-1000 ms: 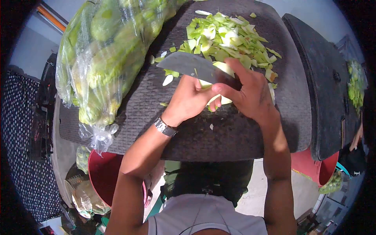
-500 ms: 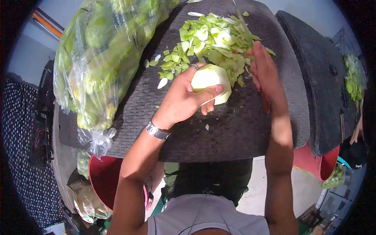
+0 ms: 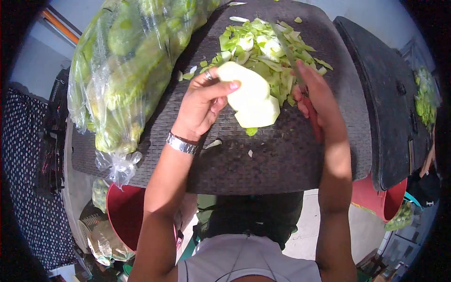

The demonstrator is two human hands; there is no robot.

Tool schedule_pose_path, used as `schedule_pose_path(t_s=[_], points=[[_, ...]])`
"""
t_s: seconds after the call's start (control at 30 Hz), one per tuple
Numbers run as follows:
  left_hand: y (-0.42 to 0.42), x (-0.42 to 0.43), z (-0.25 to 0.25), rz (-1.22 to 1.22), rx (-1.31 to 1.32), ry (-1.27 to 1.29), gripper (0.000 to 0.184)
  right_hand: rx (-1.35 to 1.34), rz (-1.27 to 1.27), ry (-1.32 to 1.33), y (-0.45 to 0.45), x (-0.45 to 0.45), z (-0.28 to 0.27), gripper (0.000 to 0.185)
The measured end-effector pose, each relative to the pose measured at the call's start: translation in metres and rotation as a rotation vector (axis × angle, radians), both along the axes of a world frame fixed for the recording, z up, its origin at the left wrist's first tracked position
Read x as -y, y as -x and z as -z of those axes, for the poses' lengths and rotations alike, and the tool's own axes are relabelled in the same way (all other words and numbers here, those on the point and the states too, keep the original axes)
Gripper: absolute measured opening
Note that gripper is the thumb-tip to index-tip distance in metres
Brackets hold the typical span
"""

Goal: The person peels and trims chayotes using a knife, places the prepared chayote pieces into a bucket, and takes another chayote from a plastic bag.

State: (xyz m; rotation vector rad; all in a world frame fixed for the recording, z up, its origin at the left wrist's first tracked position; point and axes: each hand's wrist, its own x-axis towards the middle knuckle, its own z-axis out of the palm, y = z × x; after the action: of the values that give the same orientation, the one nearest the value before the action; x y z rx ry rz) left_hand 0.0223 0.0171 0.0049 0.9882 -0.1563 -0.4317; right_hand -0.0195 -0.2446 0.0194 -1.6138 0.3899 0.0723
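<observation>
My left hand [image 3: 202, 101] is closed on a peeled pale-green fruit [image 3: 249, 96], pinching its upper left end between thumb and fingers above the table. The exact kind of fruit is unclear. A small bit of green peel shows at its lower edge. My right hand [image 3: 317, 94] grips a knife [image 3: 315, 123] by its reddish handle, to the right of the fruit. The thin blade slants up and left over a heap of green and white peelings [image 3: 263, 51]. Fruit and blade are apart.
A clear plastic bag of green fruits [image 3: 127, 70] lies on the left of the dark woven-pattern table [image 3: 225, 174]. Red tubs [image 3: 124, 211] stand below the table on both sides. Another dark panel [image 3: 376, 94] is at the right.
My left hand has moved up and left, and the fruit has turned so a different side faces up. In my right hand the knife has tilted, its blade leaning further left.
</observation>
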Motion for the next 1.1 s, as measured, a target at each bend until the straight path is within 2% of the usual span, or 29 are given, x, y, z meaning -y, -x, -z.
schedule_pose_path(t_s=[0.07,0.1,0.13,0.17,0.27,0.3,0.4,0.43,0.53,0.57,0.67,0.7,0.8,0.83,1.1], points=[[-0.006,0.0,0.016,0.073,-0.076,0.114,0.011,-0.026,-0.118,-0.256,0.002,0.002,0.0,0.063],[0.001,0.01,0.018,0.041,0.017,-0.082,0.015,-0.041,-0.179,-0.384,0.002,0.002,0.0,0.068],[0.012,0.025,0.021,0.008,0.103,-0.278,0.018,-0.032,-0.183,-0.409,0.003,-0.002,0.0,0.067],[0.019,0.034,0.026,-0.018,0.328,-0.357,0.021,-0.027,-0.185,-0.436,0.005,-0.009,0.002,0.067],[0.034,0.037,0.016,-0.058,0.613,-0.787,0.025,-0.009,-0.161,-0.416,0.004,-0.018,0.004,0.068],[0.037,0.039,0.013,-0.156,0.762,-0.781,0.03,-0.005,-0.142,-0.396,0.006,-0.019,0.005,0.069],[0.043,0.038,0.002,-0.21,0.948,-0.755,0.023,0.004,-0.105,-0.327,0.004,-0.015,0.003,0.073],[0.044,0.039,0.0,-0.17,0.994,-0.696,0.022,0.006,-0.086,-0.321,0.002,-0.014,-0.001,0.073],[0.056,0.037,-0.006,-0.034,1.119,-0.735,0.023,-0.009,-0.063,-0.322,0.004,-0.012,-0.002,0.073],[0.06,0.036,-0.008,0.091,1.153,-0.685,0.029,-0.008,-0.077,-0.343,0.004,-0.011,0.0,0.072],[0.072,0.041,-0.022,0.252,1.145,-0.704,0.041,0.013,-0.095,-0.34,0.001,-0.011,-0.001,0.069],[0.071,0.039,-0.02,0.331,1.164,-0.734,0.058,0.011,-0.098,-0.33,0.002,-0.012,0.001,0.068],[0.083,0.041,-0.024,0.527,1.166,-1.044,0.069,0.01,-0.121,-0.349,0.003,-0.013,0.001,0.065],[0.089,0.042,-0.015,0.511,1.183,-1.057,0.073,0.008,-0.132,-0.336,0.003,-0.014,0.002,0.063],[0.106,0.056,0.012,0.674,1.123,-0.874,0.065,0.035,-0.188,-0.254,0.004,-0.016,0.008,0.054]])
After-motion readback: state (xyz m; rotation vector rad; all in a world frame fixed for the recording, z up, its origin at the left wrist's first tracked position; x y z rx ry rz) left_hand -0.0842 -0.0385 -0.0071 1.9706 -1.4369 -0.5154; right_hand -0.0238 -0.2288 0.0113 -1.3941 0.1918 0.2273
